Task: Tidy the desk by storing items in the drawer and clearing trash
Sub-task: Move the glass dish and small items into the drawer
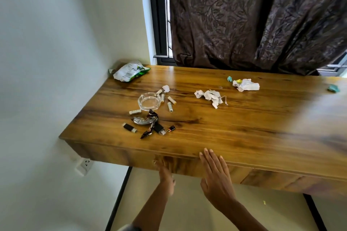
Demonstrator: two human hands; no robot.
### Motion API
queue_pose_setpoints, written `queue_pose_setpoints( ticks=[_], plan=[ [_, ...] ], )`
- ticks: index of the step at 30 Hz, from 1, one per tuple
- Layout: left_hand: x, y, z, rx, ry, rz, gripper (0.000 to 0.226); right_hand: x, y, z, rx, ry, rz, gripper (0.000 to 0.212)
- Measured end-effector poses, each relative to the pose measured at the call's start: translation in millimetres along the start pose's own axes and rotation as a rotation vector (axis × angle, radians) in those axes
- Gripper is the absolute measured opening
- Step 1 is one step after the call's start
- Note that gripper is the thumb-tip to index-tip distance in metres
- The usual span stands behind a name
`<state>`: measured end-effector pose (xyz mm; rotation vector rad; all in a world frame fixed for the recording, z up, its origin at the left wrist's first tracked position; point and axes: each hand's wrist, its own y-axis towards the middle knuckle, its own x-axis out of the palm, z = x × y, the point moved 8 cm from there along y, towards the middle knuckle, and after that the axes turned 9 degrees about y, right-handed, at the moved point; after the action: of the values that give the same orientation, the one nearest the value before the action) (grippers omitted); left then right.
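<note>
Wood drawer front (187,165): my left hand (166,176) and right hand (216,176) flat against it, fingers straight, holding nothing | beyond them on the bench (244,127): glass ashtray (149,101), USB sticks (129,127), crumpled paper (210,96).

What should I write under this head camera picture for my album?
Two open hands, left and right, reach the drawer front of a messy wooden desk.
</note>
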<state>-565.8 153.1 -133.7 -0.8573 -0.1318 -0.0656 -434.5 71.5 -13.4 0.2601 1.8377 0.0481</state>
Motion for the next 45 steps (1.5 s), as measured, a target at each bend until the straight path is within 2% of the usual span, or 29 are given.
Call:
queue_pose_setpoints(
  ticks=[6,9,11,14,20,25,28,30,33,36,39,41,43,45],
  plan=[
    [-13.5,31.3,-11.8,-0.063,-0.159,-0.023,0.093,1.1,2.5,-3.0,0.05,-0.046,-0.034,0.083],
    [-21.1,33.6,-17.0,-0.112,-0.361,-0.029,0.083,3.2,2.4,-2.6,0.076,-0.072,-0.047,0.086],
    [-23.9,33.3,-18.2,-0.137,-0.429,-0.069,0.089,5.6,1.1,-2.6,0.086,-0.088,-0.053,0.087],
    [-27.9,21.1,-19.3,-0.189,-0.442,-0.114,0.103,8.6,-0.5,-1.8,0.091,-0.105,-0.07,0.086],
    [-45.2,6.9,-32.9,-0.171,-0.383,-0.014,0.106,6.6,-4.1,-4.4,0.056,-0.103,-0.094,0.085],
    [-65.8,-7.3,-53.1,-0.16,-0.296,-0.017,0.102,6.8,-8.2,-7.8,0.038,-0.079,-0.119,0.093],
    [-90.3,-19.1,-52.1,-0.1,-0.197,0.219,0.078,7.0,-16.9,-16.1,0.01,-0.056,-0.112,0.089],
    [-117.6,-32.9,-33.4,0.032,-0.035,0.489,0.062,7.8,-25.3,-23.5,-0.026,-0.069,-0.116,0.083],
    [-146.5,-79.2,10.5,0.289,-0.032,0.902,0.054,11.3,-34.7,-28.4,-0.057,-0.087,-0.138,0.078],
    [-140.1,-111.3,53.9,0.582,0.25,1.042,0.059,16.4,-37.5,-26.7,-0.035,-0.054,-0.17,0.075],
    [-115.1,-124.2,77.6,0.889,0.646,1.034,0.065,14.9,-36.8,-29.3,-0.014,0.007,-0.215,0.08],
    [-81.2,-120.7,81.2,0.992,1.048,0.9,0.066,14.0,-37.6,-28.4,0.01,0.081,-0.307,0.091],
    [-46.6,-113.7,72.2,1.021,1.385,0.701,0.061,9.8,-37.2,-26.4,0.04,0.138,-0.335,0.097],
    [-26.4,-105.3,57.6,0.941,1.616,0.521,0.055,11.4,-35.8,-23.9,0.058,0.173,-0.377,0.083]
  ],
)
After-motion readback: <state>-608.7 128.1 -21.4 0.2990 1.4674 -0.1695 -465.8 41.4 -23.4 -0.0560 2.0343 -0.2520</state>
